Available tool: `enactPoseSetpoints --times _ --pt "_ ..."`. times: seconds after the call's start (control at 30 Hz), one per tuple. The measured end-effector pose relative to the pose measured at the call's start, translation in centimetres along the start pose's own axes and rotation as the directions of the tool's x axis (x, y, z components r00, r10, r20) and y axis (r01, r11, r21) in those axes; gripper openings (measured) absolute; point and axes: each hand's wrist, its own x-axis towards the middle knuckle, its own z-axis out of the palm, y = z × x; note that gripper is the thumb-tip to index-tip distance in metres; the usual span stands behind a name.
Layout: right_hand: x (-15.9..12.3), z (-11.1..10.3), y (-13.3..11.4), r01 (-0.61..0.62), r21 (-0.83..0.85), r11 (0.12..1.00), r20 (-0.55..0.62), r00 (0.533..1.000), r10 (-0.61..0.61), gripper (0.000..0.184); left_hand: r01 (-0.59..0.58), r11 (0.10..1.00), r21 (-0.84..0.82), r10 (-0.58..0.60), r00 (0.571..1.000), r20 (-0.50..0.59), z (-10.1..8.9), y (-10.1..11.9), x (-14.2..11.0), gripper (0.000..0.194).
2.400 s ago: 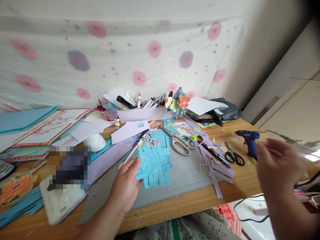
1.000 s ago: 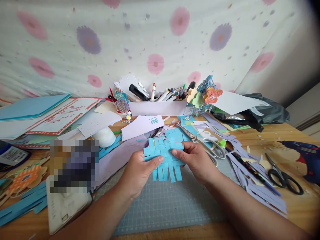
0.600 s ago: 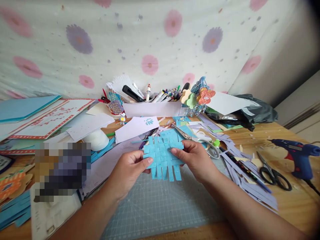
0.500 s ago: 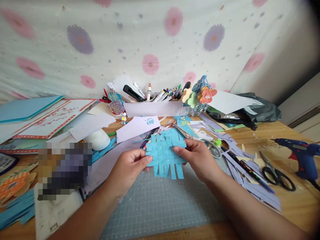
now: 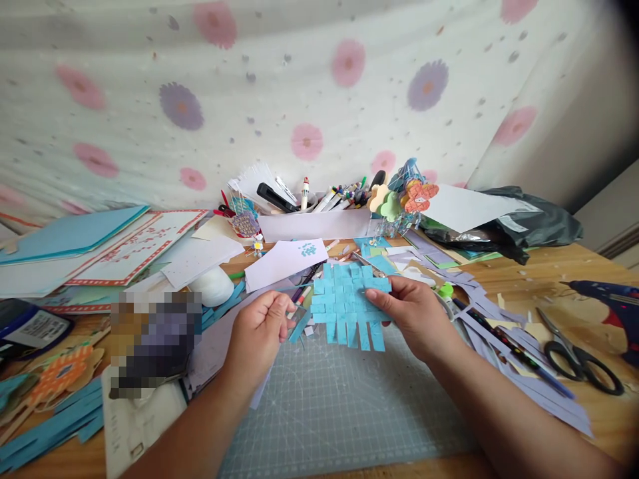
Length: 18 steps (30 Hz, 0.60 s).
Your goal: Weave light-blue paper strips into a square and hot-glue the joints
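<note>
A woven sheet of light blue paper strips (image 5: 349, 301) is held up over the cutting mat, its loose strip ends hanging along the lower edge. My right hand (image 5: 414, 311) pinches its right side, thumb on the front and fingers behind. My left hand (image 5: 262, 324) is apart from the sheet, to its left, with the fingers curled and the thumb pressed against them. Whatever sits between those fingers, if anything, is hidden. A short blue paper strip (image 5: 299, 324) shows just beside the left fingertips; whether the hand touches it I cannot tell.
Under my hands lies a grey-green cutting mat (image 5: 349, 406). To the right are black-handled scissors (image 5: 579, 359), a blue glue gun (image 5: 604, 291) and lilac paper strips (image 5: 554, 399). A pen box (image 5: 319, 225) stands behind; blue strips (image 5: 54, 426) lie at left.
My left hand has let go of the woven sheet's left edge and curled its fingers. The right hand still holds the sheet. The whole view has shifted a little.
</note>
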Motion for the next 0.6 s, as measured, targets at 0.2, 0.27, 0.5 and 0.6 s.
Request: enactPoseSetpoints --times 0.2,0.27,0.5,0.6 --pt "-0.17 0.18 0.2 0.003 -0.011 1.0 0.118 0.993 -0.002 0.04 -0.109 0.988 -0.11 0.113 0.993 0.032 0.32 0.36 -0.38 0.015" --pt "-0.27 0.27 0.29 0.0 -0.026 1.0 0.149 0.989 0.004 0.042 -0.063 0.981 -0.183 0.084 0.991 0.108 0.38 0.39 -0.4 0.021" --pt "-0.71 0.48 0.34 -0.02 -0.081 0.997 0.239 0.97 0.039 0.043 0.012 0.986 -0.165 0.007 0.994 0.113 0.81 0.61 -0.45 0.015" --pt "-0.73 0.42 0.29 -0.028 -0.089 0.996 0.247 0.968 0.05 0.043 0.007 0.988 -0.154 0.008 0.995 0.097 0.78 0.77 -0.35 0.015"
